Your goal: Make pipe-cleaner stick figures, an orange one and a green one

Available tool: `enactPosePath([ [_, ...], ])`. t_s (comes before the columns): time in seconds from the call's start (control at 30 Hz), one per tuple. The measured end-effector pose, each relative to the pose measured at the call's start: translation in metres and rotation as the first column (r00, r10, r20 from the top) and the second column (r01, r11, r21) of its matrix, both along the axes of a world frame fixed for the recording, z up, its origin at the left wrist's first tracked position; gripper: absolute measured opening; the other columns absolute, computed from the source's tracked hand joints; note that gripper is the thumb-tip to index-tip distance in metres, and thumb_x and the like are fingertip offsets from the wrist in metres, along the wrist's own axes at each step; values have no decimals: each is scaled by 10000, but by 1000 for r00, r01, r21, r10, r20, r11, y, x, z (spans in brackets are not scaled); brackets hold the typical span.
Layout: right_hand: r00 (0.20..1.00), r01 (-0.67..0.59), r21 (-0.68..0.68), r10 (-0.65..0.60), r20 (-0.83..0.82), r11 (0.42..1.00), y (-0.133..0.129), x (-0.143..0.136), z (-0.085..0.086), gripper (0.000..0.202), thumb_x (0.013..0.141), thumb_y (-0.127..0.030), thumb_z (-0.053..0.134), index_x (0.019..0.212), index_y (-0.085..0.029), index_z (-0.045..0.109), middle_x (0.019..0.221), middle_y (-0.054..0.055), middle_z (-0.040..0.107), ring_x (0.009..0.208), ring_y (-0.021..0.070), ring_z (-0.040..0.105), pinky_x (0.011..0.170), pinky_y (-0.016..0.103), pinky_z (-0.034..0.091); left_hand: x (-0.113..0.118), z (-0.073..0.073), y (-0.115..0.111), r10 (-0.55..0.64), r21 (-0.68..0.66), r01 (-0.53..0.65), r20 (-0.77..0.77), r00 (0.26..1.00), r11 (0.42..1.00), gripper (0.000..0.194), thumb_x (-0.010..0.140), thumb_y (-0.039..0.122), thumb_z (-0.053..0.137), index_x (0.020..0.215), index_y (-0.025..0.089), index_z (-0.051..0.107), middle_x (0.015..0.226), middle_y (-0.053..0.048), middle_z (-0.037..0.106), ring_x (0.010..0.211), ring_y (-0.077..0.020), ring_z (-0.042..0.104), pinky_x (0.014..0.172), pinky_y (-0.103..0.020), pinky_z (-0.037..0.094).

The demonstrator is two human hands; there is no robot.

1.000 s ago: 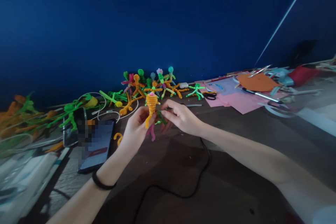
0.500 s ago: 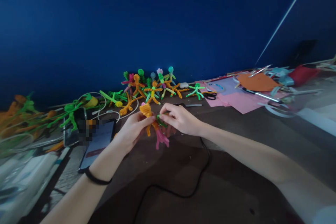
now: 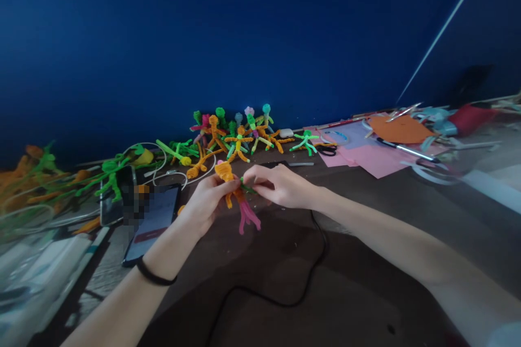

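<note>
"Well, what stands at far left of centre?"
"A phone, lying on the desk. Next, the left hand, its grip closed around an orange-and-pink figure."
"The figure's position?"
"Between both hands, over the desk, pink legs downward."
"The right hand?"
"Grip pinching a green strand beside the figure. Farther right, pink paper."

Left grip pinches orange fuzzy figure, pink legs hanging below. Right grip, just beside, holds green strand. Phone left of left grip on bench; more figures beyond both; pink paper right of right grip; black cable nearer.
</note>
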State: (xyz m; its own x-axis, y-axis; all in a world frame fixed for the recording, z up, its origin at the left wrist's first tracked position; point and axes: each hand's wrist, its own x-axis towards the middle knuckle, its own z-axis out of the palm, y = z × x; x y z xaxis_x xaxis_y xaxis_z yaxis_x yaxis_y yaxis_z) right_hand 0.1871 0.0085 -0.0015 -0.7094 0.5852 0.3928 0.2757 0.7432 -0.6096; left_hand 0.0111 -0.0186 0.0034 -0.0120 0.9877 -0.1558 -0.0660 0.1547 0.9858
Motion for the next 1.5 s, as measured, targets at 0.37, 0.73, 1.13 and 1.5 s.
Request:
enactPosePath([
  [0.37, 979, 201, 161, -191, -72, 966, -11, -7, 3, 35, 747, -193, 528, 738, -161, 542, 641, 8, 559, 630, 110, 501, 600, 225, 360, 9, 0, -9, 116, 180, -104, -57, 992, 978, 166, 573, 210, 668, 670, 128, 562, 594, 30, 557, 515, -74, 499, 513, -187, 402],
  [0.73, 980, 183, 266, -196, 22, 946, -11, -4, 4, 169, 845, -213, 426, 970, -182, 536, 928, 40, 623, 737, 126, 561, 604, 228, 364, 5, 1, -8, 237, 317, -168, -192, 952, 933, 168, 606, 244, 634, 704, 126, 566, 648, 3, 574, 600, -116, 525, 559, -215, 400],
  [1.13, 994, 104, 160, -97, -55, 982, -5, -5, -2, 117, 847, -248, 445, 835, -167, 530, 748, 22, 592, 698, 116, 557, 651, 226, 396, 4, -2, -9, -72, 177, 151, -385, 920, 973, 94, 619, 180, 586, 685, 129, 544, 591, 26, 537, 538, -105, 485, 520, -216, 387],
  [1.5, 965, 237, 16, -234, -114, 971, -6, -3, 2, 115, 815, -278, 483, 783, -174, 523, 602, -21, 539, 482, 81, 487, 561, 219, 377, 10, 4, -12, -81, 174, 140, -308, 948, 975, 164, 670, 295, 587, 728, 141, 586, 661, -13, 606, 628, -144, 548, 599, -241, 422],
])
